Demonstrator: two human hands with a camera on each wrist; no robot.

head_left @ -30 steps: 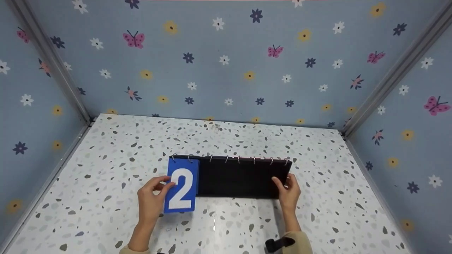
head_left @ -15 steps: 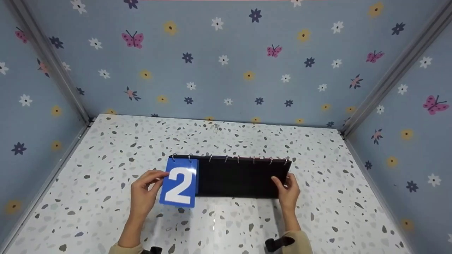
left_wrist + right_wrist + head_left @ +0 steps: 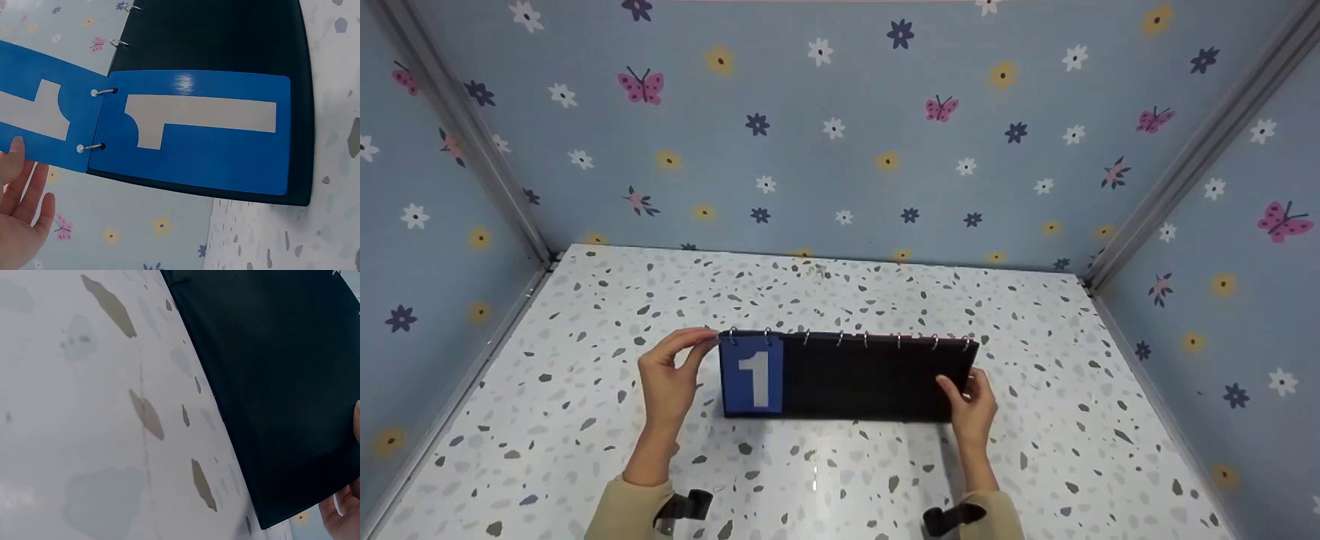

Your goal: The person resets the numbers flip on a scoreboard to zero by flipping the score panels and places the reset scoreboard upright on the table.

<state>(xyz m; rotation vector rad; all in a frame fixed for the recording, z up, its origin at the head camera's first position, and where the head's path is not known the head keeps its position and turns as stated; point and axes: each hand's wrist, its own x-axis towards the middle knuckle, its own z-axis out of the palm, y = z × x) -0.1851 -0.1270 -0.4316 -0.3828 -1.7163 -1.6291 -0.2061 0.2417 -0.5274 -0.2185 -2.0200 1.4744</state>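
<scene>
A black flip scoreboard (image 3: pixel 862 379) with metal rings along its top edge stands tilted up on the table. At its left end hangs a blue number card (image 3: pixel 754 375) with a white 1. My left hand (image 3: pixel 667 375) is at the top left corner. In the left wrist view its thumb and fingers pinch the edge of a flipped card (image 3: pixel 48 112), swung over the rings to the far side and also marked with a 1. My right hand (image 3: pixel 975 409) grips the board's right edge, thumb on the black face and fingers behind, partly hidden.
The white speckled table (image 3: pixel 825 487) reaches around the board. Behind rises a blue wall (image 3: pixel 840 172) with flowers and butterflies, joined to side walls by grey metal posts (image 3: pixel 480 142). Black straps (image 3: pixel 956 517) sit on both sleeves.
The card with the 2 has been lifted by my left hand and turned up over the rings, baring the card with the 1. My right hand has stayed on the board's edge.
</scene>
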